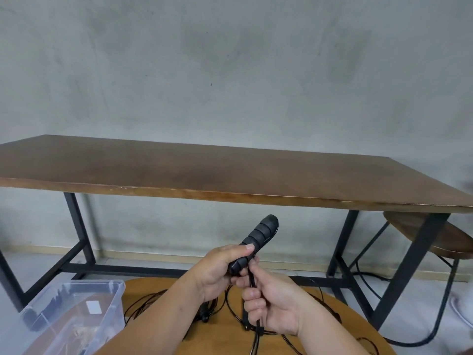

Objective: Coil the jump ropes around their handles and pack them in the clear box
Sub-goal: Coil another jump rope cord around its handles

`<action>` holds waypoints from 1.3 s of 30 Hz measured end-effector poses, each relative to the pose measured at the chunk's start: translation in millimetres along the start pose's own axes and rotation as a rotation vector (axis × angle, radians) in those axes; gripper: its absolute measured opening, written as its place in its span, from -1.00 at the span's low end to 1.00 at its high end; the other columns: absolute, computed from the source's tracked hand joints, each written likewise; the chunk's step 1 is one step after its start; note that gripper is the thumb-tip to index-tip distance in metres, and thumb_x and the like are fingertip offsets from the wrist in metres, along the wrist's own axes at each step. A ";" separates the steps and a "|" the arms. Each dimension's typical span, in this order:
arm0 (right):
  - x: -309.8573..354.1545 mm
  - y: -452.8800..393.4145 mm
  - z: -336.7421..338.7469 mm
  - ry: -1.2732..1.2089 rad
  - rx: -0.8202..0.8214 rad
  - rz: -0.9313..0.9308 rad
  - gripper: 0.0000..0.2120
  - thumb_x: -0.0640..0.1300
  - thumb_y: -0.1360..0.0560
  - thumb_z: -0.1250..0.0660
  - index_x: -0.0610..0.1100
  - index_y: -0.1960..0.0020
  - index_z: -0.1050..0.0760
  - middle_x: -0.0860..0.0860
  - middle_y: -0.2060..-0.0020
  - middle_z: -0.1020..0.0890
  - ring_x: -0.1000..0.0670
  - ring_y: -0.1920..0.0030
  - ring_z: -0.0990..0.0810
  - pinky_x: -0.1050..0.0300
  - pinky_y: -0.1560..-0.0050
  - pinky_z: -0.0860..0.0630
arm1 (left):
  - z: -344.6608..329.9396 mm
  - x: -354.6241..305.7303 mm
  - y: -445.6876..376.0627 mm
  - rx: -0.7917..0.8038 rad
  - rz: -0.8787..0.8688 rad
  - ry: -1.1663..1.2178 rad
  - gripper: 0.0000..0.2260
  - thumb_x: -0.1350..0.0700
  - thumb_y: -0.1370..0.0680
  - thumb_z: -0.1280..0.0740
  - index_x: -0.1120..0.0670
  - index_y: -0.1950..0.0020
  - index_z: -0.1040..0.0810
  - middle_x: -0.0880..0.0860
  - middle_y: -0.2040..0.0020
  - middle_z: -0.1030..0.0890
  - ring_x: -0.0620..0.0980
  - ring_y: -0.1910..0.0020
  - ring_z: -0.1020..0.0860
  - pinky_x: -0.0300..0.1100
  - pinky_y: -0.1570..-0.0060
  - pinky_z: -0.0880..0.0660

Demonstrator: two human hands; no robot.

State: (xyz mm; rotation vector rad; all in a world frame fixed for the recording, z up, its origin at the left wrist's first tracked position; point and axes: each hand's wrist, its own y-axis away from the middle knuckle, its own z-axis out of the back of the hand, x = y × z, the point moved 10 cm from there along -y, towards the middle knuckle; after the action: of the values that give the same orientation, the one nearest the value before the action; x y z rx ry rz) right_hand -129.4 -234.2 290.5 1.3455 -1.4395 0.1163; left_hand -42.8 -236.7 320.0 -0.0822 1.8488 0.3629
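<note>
handle [256, 238] gripped at its lower end by left hand [217, 271], tip angled up-right; right hand [271, 303] just below, fingers clamped on rope [252, 278]. clear box [64, 316] lower left.

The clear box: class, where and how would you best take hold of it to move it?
Grip the clear box by its rim, best at the near right corner, coming from above. It stands open-topped at the round table's left edge, so the rim is free; its smooth walls look harder to hold.
</note>
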 end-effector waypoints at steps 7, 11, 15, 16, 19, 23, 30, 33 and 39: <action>31.7 17.2 43.1 0.609 -0.175 0.164 -0.78 -0.08 -0.60 -0.32 -0.23 -0.04 -0.62 0.08 0.44 -0.41 0.08 0.45 -0.31 0.19 0.37 -0.35 | 40.0 -11.8 3.7 -0.119 -0.013 -0.401 -0.40 -0.08 -0.25 -0.57 -0.02 -0.24 -0.48 0.00 0.01 -0.64 -0.05 0.08 -0.59 -0.16 0.05 -0.51; 72.6 41.9 39.5 1.048 -0.311 0.295 -0.82 0.08 -0.55 -0.37 0.00 0.04 -0.66 0.14 0.16 -0.65 0.15 0.15 -0.57 0.17 0.06 -0.51 | 38.4 -16.9 5.0 -0.031 -0.050 -0.728 -0.34 -0.09 -0.24 -0.59 -0.08 -0.28 -0.46 -0.05 -0.12 -0.64 -0.08 -0.12 -0.60 -0.08 -0.25 -0.50; 94.7 58.6 -7.8 1.517 -0.247 0.446 -0.83 0.00 -0.56 -0.34 -0.03 0.03 -0.68 0.05 0.11 -0.67 0.05 0.08 -0.62 0.10 0.04 -0.58 | 21.3 -18.6 6.4 -0.008 -0.053 -1.120 -0.37 0.01 -0.39 -0.56 -0.05 -0.37 -0.35 -0.07 -0.19 -0.55 -0.09 -0.13 -0.52 -0.20 -0.14 -0.48; 97.0 61.1 -19.1 1.600 -0.225 0.466 -0.84 -0.02 -0.56 -0.34 -0.03 0.02 -0.69 0.04 0.12 -0.67 0.05 0.09 -0.62 0.11 0.06 -0.59 | 18.6 -16.6 7.4 -0.014 -0.036 -1.165 -0.35 0.01 -0.39 -0.56 -0.04 -0.39 -0.33 -0.06 -0.19 -0.55 -0.06 -0.14 -0.52 -0.16 -0.16 -0.49; 111.9 63.7 -36.7 1.690 -0.172 0.491 -0.88 -0.03 -0.52 -0.39 -0.02 0.06 -0.70 0.08 0.16 -0.68 0.10 0.13 -0.62 0.18 0.10 -0.59 | 10.4 -10.6 14.5 -0.004 -0.006 -1.257 -0.40 0.00 -0.40 -0.55 -0.03 -0.35 -0.36 -0.07 -0.07 -0.54 -0.04 -0.05 -0.53 -0.12 -0.07 -0.53; 138.0 55.0 -37.8 1.630 -0.055 0.493 -0.86 0.03 -0.41 -0.52 -0.02 0.11 -0.71 0.14 0.20 -0.70 0.14 0.13 -0.63 0.14 0.03 -0.60 | -8.7 -18.1 34.3 0.053 -0.028 -1.311 -0.49 -0.02 -0.38 -0.55 -0.07 -0.22 -0.38 -0.12 0.08 -0.48 -0.08 0.10 -0.49 -0.21 0.14 -0.44; 137.2 35.0 -25.5 1.163 0.135 0.443 -0.91 -0.05 -0.41 -0.53 -0.06 0.14 -0.70 0.11 0.35 -0.62 0.13 0.38 -0.43 0.24 0.33 -0.33 | -37.6 -44.9 71.5 0.220 -0.103 -1.096 -0.53 0.00 -0.37 -0.58 -0.09 -0.15 -0.41 -0.14 0.00 -0.56 -0.20 0.07 -0.54 -0.25 0.04 -0.50; 132.6 22.2 -5.4 1.167 0.052 0.449 -0.92 0.02 -0.49 -0.43 0.04 0.08 -0.67 0.15 0.20 -0.70 0.13 0.18 -0.65 0.26 0.17 -0.50 | -31.6 -55.5 75.7 0.195 -0.129 -0.954 -0.51 0.03 -0.34 -0.59 -0.08 -0.16 -0.44 -0.10 -0.01 -0.59 -0.17 0.04 -0.58 -0.21 0.00 -0.53; 77.8 -4.3 16.2 0.315 0.156 0.406 -0.92 -0.28 -0.57 -0.28 -0.20 0.07 -0.54 -0.11 0.29 -0.48 -0.01 0.32 -0.34 0.17 0.36 -0.26 | -8.2 -62.4 73.8 0.063 -0.157 -0.710 -0.46 0.10 -0.31 -0.60 -0.01 -0.21 -0.47 -0.04 -0.08 -0.63 -0.15 -0.03 -0.61 -0.33 0.02 -0.49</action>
State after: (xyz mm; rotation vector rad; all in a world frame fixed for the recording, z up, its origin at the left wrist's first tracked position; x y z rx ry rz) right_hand -116.4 -296.5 338.3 1.0815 -1.4333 0.6879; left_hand -48.9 -176.9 396.2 -0.0461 1.1409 0.1867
